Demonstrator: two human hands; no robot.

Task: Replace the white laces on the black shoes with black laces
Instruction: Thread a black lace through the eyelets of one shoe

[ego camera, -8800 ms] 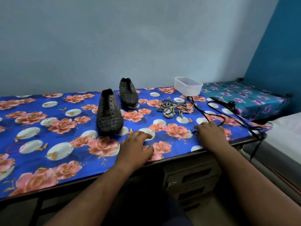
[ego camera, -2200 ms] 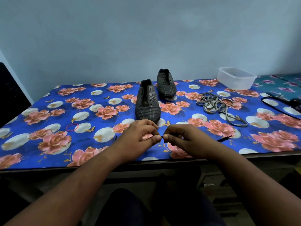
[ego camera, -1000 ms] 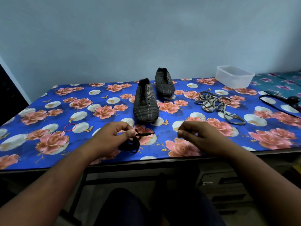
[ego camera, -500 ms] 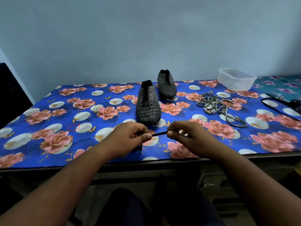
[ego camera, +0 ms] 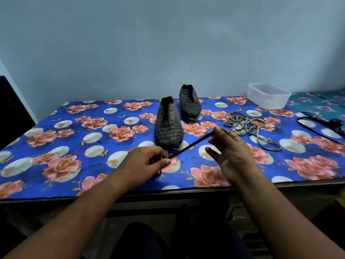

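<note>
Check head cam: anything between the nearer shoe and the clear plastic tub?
Yes. In the head view the pile of removed white laces lies on the tablecloth between the nearer shoe and the tub.

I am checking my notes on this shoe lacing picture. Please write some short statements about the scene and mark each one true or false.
1. Both hands hold one black lace stretched between them. True: the left hand pinches its lower end and the right hand holds the upper end.
2. The nearer black shoe already carries a black lace. False: its eyelets look empty.
3. The removed pale laces lie in a loose pile on the floral tablecloth, right of the shoes. True.
4. The clear plastic container stands between the two shoes. False: it stands at the far right of the table.
5. A red rubber band lies on the cloth, left of the hands. True.
</note>
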